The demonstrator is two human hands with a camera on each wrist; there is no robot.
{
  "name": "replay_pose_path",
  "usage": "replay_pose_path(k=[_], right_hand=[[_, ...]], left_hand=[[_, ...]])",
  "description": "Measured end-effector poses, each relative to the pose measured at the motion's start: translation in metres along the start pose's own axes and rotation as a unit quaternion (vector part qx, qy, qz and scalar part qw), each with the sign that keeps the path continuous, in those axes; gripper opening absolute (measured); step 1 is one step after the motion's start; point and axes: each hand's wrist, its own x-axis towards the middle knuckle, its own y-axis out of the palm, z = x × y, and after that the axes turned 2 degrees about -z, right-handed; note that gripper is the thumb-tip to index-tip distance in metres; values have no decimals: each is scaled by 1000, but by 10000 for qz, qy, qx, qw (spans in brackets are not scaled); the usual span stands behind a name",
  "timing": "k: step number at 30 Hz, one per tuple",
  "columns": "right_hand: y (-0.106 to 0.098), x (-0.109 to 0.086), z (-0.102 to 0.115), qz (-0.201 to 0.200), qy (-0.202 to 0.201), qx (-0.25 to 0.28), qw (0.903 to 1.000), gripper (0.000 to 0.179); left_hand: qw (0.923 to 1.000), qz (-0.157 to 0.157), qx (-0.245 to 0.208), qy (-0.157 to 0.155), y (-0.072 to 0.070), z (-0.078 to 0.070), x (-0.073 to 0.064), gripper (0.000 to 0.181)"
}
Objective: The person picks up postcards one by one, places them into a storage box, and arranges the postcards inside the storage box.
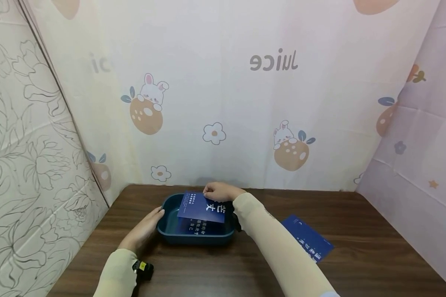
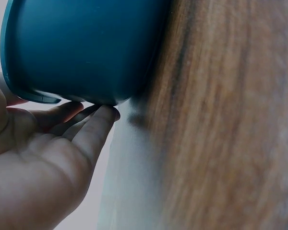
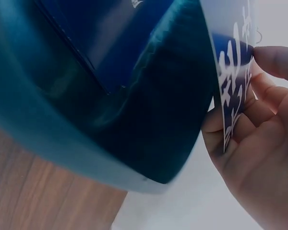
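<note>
A dark teal basin (image 1: 195, 239) stands on the table. My left hand (image 1: 145, 229) holds its left side, with the fingertips (image 2: 103, 120) against the outer wall and the thumb by the rim. Over the basin my right hand (image 1: 220, 192) pinches a blue card (image 1: 195, 206) with white characters between thumb and fingers. The card is tilted, and in the right wrist view it appears nearly edge-on beside the basin wall. Inside the basin lies another blue card (image 1: 198, 228), partly hidden by the held one.
To the right on the brown wooden table (image 1: 208, 272), a further blue card (image 1: 308, 238) lies partly behind my right sleeve. A printed curtain (image 1: 223, 103) hangs along the table's back edge, with more cloth on both sides.
</note>
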Motion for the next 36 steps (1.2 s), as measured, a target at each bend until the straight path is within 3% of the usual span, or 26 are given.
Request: replay_pose_path(k=[16, 36], right_hand=[[10, 4, 7, 409, 183, 0, 9990, 23], [13, 3, 11, 694, 393, -474, 9957, 27]], left_hand=[[10000, -45, -10, 23, 1, 1, 2, 68], [10000, 14, 93, -22, 0, 0, 1, 67]])
